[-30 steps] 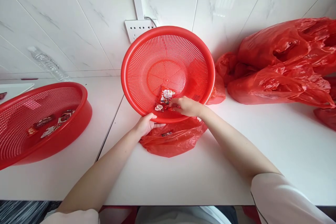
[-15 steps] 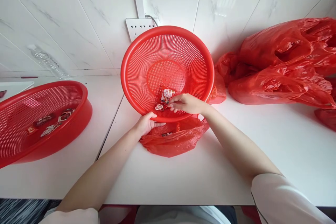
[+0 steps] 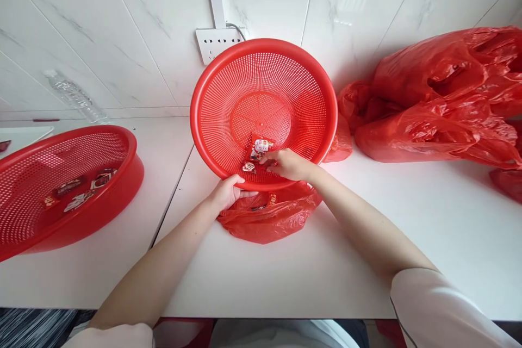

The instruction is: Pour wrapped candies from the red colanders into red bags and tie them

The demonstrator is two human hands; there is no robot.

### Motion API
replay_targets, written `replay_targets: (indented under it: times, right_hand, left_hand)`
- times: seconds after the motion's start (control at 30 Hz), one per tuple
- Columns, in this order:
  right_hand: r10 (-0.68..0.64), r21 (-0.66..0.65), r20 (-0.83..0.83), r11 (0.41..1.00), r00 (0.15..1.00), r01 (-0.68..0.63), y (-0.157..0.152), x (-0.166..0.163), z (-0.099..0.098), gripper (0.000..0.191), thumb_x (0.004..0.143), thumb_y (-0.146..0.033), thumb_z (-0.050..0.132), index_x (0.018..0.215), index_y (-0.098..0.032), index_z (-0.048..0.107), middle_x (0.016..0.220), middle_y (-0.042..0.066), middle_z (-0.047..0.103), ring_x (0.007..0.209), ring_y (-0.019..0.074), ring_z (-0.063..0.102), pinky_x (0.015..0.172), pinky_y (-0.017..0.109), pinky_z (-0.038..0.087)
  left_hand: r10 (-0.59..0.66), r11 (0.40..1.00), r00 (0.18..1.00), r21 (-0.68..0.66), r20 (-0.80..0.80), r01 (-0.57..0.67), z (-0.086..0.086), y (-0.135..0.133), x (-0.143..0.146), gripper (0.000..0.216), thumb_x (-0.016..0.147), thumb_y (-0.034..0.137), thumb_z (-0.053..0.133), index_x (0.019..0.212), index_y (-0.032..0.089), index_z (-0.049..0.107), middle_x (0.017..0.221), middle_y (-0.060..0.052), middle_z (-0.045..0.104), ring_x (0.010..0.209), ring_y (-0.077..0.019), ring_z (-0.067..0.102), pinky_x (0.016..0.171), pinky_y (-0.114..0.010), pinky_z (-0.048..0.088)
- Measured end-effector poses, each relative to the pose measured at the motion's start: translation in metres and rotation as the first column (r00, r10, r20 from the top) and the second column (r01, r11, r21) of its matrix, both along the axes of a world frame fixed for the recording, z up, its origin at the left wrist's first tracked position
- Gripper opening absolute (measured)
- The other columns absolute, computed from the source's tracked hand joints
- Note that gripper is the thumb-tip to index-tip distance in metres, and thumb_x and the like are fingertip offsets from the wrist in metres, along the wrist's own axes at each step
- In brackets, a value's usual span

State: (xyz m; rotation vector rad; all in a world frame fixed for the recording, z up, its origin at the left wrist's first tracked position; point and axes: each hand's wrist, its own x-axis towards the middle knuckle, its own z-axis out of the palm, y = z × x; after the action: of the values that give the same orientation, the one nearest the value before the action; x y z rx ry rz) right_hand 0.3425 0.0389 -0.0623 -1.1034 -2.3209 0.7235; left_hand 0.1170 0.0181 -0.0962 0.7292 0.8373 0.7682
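A round red mesh basket (image 3: 263, 65) is tilted toward me over a red plastic bag (image 3: 269, 225). My left hand (image 3: 228, 193) grips the basket's near rim, with its fingers beneath the rim by the bag's mouth. My right hand (image 3: 287, 164) is inside the basket, fingers loosely bent and apart, its index fingertip beside a red snack packet (image 3: 261, 145). A smaller snack packet (image 3: 249, 167) lies just left of those fingers. In the bag's opening, a packet with orange lettering (image 3: 272, 198) partly shows. The undersides of my right fingers are hidden.
On the left stands another red basket (image 3: 122, 147) with several packets (image 3: 79, 201) in it. A clear plastic bottle (image 3: 77, 97) lies behind it. Filled red bags (image 3: 440, 103) are piled at the right. A power strip (image 3: 212, 46) is on the tiled wall.
The basket has shifted slightly right. My right hand has moved a little and its fingers have bent differently. A packet with orange lettering now shows in the bag's mouth.
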Motion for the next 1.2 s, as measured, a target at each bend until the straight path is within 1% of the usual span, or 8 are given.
replay_targets:
  times: [0.2, 0.4, 0.57, 0.63, 0.73, 0.8, 0.93, 1.2]
  right_hand:
    - [-0.166, -0.477, -0.457, 0.875, 0.874, -0.083, 0.001, 0.004, 0.013, 0.023, 0.081, -0.02, 0.063, 0.103, -0.014, 0.067, 0.093, 0.005, 0.07, 0.078, 0.0133, 0.066, 0.077, 0.03, 0.058]
    - [-0.195, -0.508, -0.519, 0.853, 0.832, -0.117, -0.003, 0.006, 0.021, 0.023, 0.079, -0.024, 0.069, 0.1, -0.015, 0.067, 0.094, 0.005, 0.07, 0.08, 0.0123, 0.066, 0.078, 0.029, 0.058]
    - [0.067, -0.565, -0.374, 0.774, 0.925, -0.285, -0.014, 0.002, 0.027, 0.031, 0.086, -0.033, 0.063, 0.11, -0.015, 0.065, 0.1, 0.008, 0.07, 0.084, 0.0154, 0.068, 0.079, 0.031, 0.058]
    - [0.071, -0.497, -0.323, 0.836, 0.944, -0.233, -0.017, -0.005, 0.024, 0.03, 0.09, -0.034, 0.056, 0.11, -0.015, 0.065, 0.102, 0.009, 0.07, 0.085, 0.0154, 0.068, 0.079, 0.031, 0.057]
    - [-0.021, -0.145, -0.25, 0.989, 0.968, -0.016, -0.019, -0.018, 0.012, 0.028, 0.093, -0.033, 0.05, 0.111, -0.016, 0.063, 0.105, 0.008, 0.069, 0.093, 0.0164, 0.066, 0.091, 0.035, 0.051]
    - [-0.017, 0.042, -0.164, 0.999, 0.986, 0.025, -0.02, -0.025, 0.003, 0.038, 0.093, -0.036, 0.051, 0.125, -0.016, 0.056, 0.122, 0.012, 0.062, 0.113, 0.0207, 0.059, 0.103, 0.039, 0.043]
    - [0.114, 0.028, 0.042, 0.993, 0.993, -0.116, -0.021, -0.028, -0.009, 0.06, 0.093, -0.047, 0.047, 0.143, -0.016, 0.038, 0.145, 0.017, 0.043, 0.134, 0.0267, 0.041, 0.11, 0.044, 0.033]
    - [0.253, 0.01, 0.082, 0.967, 0.964, -0.254, -0.018, -0.011, 0.013, 0.049, 0.072, -0.034, 0.076, 0.117, -0.018, 0.062, 0.112, 0.009, 0.059, 0.1, 0.0215, 0.057, 0.09, 0.036, 0.047]
  left_hand:
    - [-0.008, 1.0, 1.0, 0.006, 0.017, 0.008, 0.002, 0.0, 0.0, 0.037, 0.079, 0.008, 0.044, 0.111, 0.003, 0.061, 0.109, -0.018, 0.07, 0.095, -0.0262, 0.068, 0.077, -0.039, 0.058]
    - [-0.013, 1.0, 0.999, 0.025, 0.035, 0.012, 0.003, 0.0, -0.001, 0.038, 0.079, 0.009, 0.044, 0.112, 0.005, 0.061, 0.112, -0.017, 0.07, 0.097, -0.0261, 0.068, 0.078, -0.039, 0.058]
    - [-0.08, 0.996, 0.995, 0.054, 0.06, 0.076, 0.003, -0.001, 0.0, 0.043, 0.08, 0.011, 0.044, 0.119, 0.003, 0.06, 0.114, -0.018, 0.068, 0.104, -0.0277, 0.066, 0.085, -0.04, 0.055]
    - [-0.087, 0.995, 0.991, 0.053, 0.098, 0.083, 0.002, -0.002, 0.001, 0.043, 0.079, 0.011, 0.043, 0.118, 0.003, 0.06, 0.116, -0.018, 0.067, 0.106, -0.0278, 0.064, 0.09, -0.041, 0.053]
    - [-0.055, 0.998, 0.989, 0.041, 0.141, 0.049, -0.001, -0.003, 0.003, 0.044, 0.076, 0.008, 0.044, 0.118, 0.006, 0.06, 0.115, -0.015, 0.068, 0.107, -0.0271, 0.064, 0.094, -0.042, 0.051]
    - [-0.04, 0.999, 0.989, 0.041, 0.144, 0.035, -0.002, -0.003, 0.003, 0.046, 0.076, 0.007, 0.046, 0.119, 0.009, 0.059, 0.112, -0.013, 0.069, 0.104, -0.0264, 0.065, 0.095, -0.044, 0.05]
    - [-0.019, 0.999, 0.994, 0.05, 0.11, 0.013, -0.003, -0.003, 0.003, 0.043, 0.074, 0.007, 0.048, 0.116, 0.008, 0.06, 0.103, -0.012, 0.071, 0.096, -0.0248, 0.068, 0.095, -0.044, 0.051]
    - [-0.097, 0.995, 0.982, 0.008, 0.164, 0.097, -0.005, 0.0, -0.001, 0.045, 0.078, 0.013, 0.045, 0.119, 0.006, 0.06, 0.11, -0.016, 0.07, 0.105, -0.0296, 0.066, 0.098, -0.049, 0.047]
